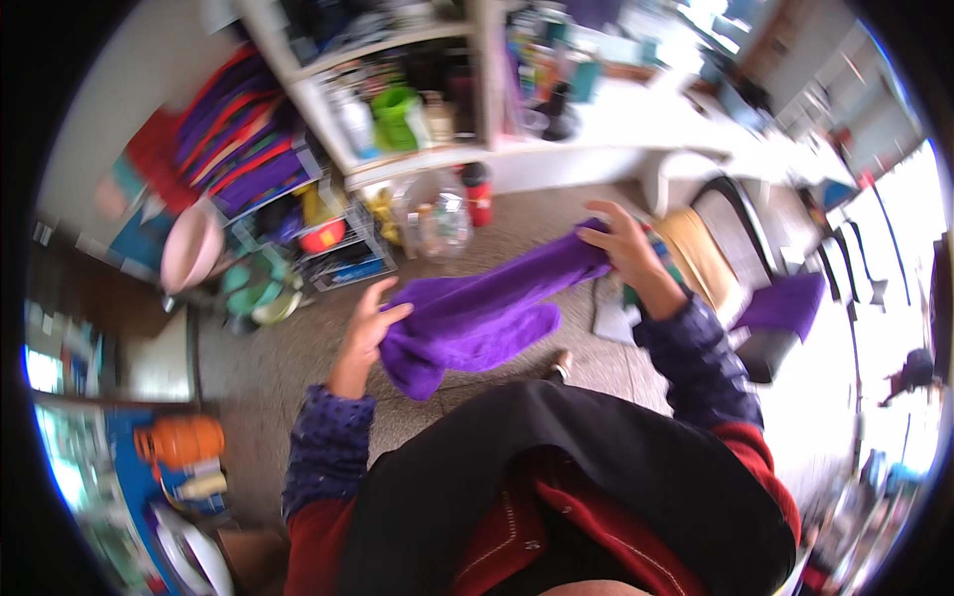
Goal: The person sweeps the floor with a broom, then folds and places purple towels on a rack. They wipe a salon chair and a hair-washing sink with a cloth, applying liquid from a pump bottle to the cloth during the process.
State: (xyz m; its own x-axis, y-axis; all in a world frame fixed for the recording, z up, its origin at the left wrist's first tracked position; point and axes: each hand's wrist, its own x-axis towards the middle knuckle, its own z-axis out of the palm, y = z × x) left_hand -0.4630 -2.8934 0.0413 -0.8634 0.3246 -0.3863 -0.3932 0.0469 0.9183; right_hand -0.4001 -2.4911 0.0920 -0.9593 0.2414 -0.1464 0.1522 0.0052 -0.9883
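A purple cloth point(477, 305), looking like a towel, is stretched between my two hands above the floor. My left hand point(371, 324) pinches its left end, where the fabric hangs in a bunched fold. The upper right corner is gripped by my right hand point(630, 249), held higher and farther from me. Part of the cloth droops loosely in the middle. Motion blur softens the fabric's edges.
A wire rack stacked with folded purple and red cloths point(238, 141) stands at the upper left, near a pink basin point(192, 246). White shelves point(417, 160) are ahead. A chair with a tan seat point(697, 253) is on the right. An orange gas cylinder point(182, 439) is at lower left.
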